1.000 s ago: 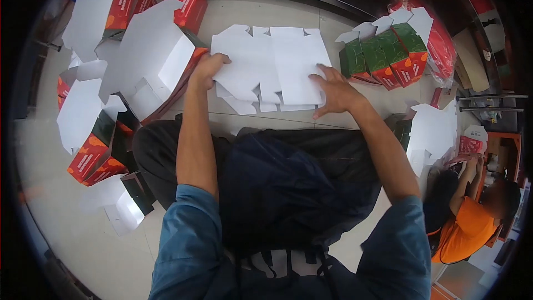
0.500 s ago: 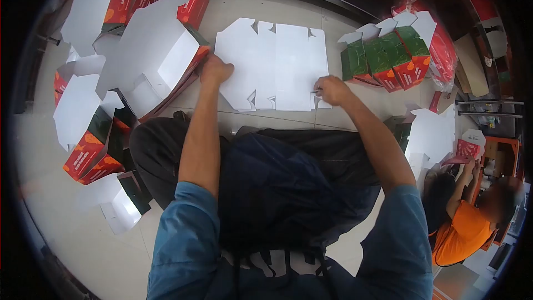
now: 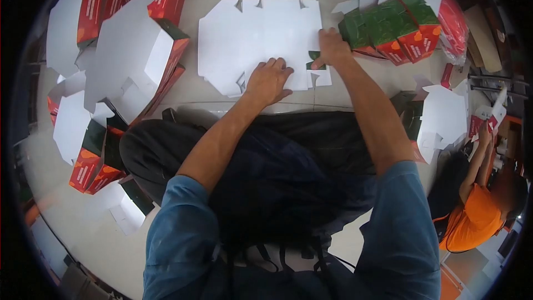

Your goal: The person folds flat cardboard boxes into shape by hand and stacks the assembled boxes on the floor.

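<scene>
White carton sheet [image 3: 266,36]: is lying flat on the tiled floor [image 3: 283,100], in front of the person's legs [image 3: 327,133]; whether 1 layer or several, I cannot tell.
Left hand [image 3: 270,81]: is resting palm-down near the sheet's lower edge, fingers loosely spread, seemingly bracing it against sliding.
Right hand [image 3: 334,48]: is bearing on the right edge, partly curled, thumb touching a green flap [image 3: 314,55]; I cannot tell whether it is pinching.
Green flap: is showing its printed side, probably because that edge is being bent inward.
Sheet outline: is tapering at the left through slanted corners, with notches interrupting both long edges.
Open cartons [image 3: 125,55]: are standing at the left, exposing smooth white insides.
Carton row [image 3: 383,30]: is sitting packed at the right, perhaps for saving room, green and red outside.
</scene>
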